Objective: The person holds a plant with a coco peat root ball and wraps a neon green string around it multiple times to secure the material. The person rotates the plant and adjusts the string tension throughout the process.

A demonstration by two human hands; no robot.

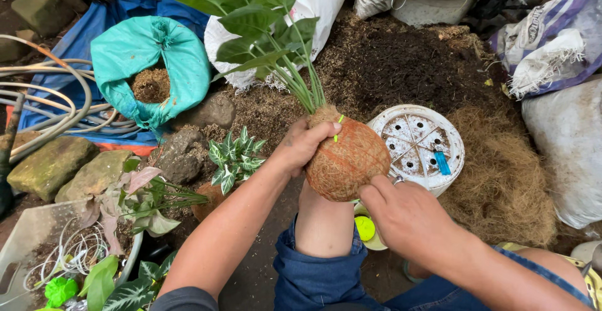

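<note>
1. I saw the left hand (305, 143) cupped round the upper left side of the moss ball (347, 160), fingers curled over its top beside the stems, so it had a real hold.
2. The right hand (407, 214) sat at the ball's lower right, fingers closed and pinched against the fibre. A ring showed on one finger. I could not tell whether it held string or only pressed on the husk.
3. The ball hung between both hands, above the bare knee (323, 223), not resting on the ground.
4. The plant (263, 29) rose from the ball's top, so the long axis ran from the ball up and left, leaning away from me. The left hand was nearer the stems and the right nearer the base.
5. A thin green cord (338, 128) lay across the ball's top by the left fingertips.
6. A white perforated lid (417, 145) sat just right of the ball, with a blue lighter (441, 162) on it.
7. A heap of coir (501, 179) lay further right, and a teal sack (150, 66) well to the left.
8. A small variegated plant (233, 157) stood just left of the left wrist.
</note>
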